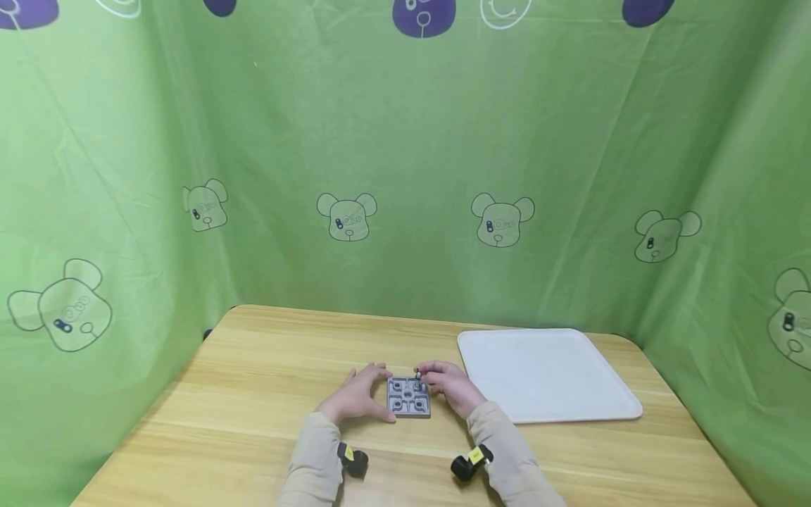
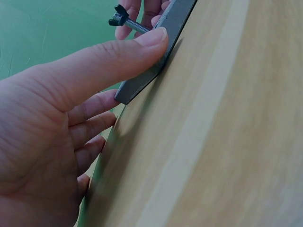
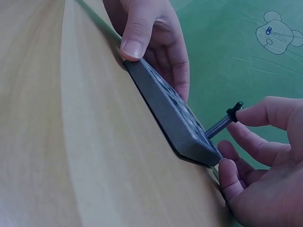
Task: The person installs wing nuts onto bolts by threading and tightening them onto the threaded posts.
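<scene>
A square grey metal plate [image 1: 408, 396] with ringed recesses and ribs lies flat on the wooden table in the head view. My left hand [image 1: 356, 396] holds its left side, with the thumb at the near corner and fingers toward the far one. A wing screw [image 3: 218, 126] with a black winged head and threaded shank stands tilted in the plate's far right recess. My right hand [image 1: 451, 386] pinches the winged head, while its lower fingers rest by the plate's edge. The shank's lower end is hidden inside the plate.
A white tray [image 1: 545, 377] lies on the table right of the plate, close to the right forearm. Green curtains [image 1: 418, 282] with bear-face prints hang behind and on both sides of the wooden table [image 1: 253, 394].
</scene>
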Demonstrator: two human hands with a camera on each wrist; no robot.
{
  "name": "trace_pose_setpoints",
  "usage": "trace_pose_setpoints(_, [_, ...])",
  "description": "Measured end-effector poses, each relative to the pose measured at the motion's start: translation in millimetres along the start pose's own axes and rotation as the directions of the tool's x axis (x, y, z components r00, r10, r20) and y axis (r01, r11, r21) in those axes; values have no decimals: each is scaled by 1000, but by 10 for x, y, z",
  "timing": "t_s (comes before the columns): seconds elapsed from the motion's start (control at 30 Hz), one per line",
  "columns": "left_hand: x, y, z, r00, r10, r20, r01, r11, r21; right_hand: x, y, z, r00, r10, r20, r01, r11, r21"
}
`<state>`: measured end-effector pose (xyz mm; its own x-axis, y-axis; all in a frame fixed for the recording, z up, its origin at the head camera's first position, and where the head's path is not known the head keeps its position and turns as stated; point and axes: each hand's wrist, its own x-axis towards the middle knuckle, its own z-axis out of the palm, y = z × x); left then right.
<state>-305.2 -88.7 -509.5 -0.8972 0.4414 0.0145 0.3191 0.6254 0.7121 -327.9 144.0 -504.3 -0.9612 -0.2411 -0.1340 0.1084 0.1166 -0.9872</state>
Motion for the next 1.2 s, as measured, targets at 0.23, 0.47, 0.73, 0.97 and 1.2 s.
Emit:
trace_pose_setpoints(0.23, [-4,5,-1,1000,5,-1,-5,1000,4,-10,28,-11,1000,-23,17,23,999,-23])
trace_pose_setpoints(0.47, [-3,10,-3,1000,4,-1,-4,1000,2,4,37,-10,1000,-26,10,26,998,-54])
trace_pose_setpoints(0.73, [-4,17,-5,1000,6,-2,-6,1000,7,-24,5,26,999,-22,-42,18,996,-87])
trace_pose_setpoints(0.97, [-3,7,4,1000,2,-2,-2,1000,14,-20,-21,35,998,26,-50,-27,999,-20])
trace_pose_setpoints(1.2, [-5,8,2,1000,3,-5,-3,1000,11,14,-8,30,997,36,-63,-33,998,53])
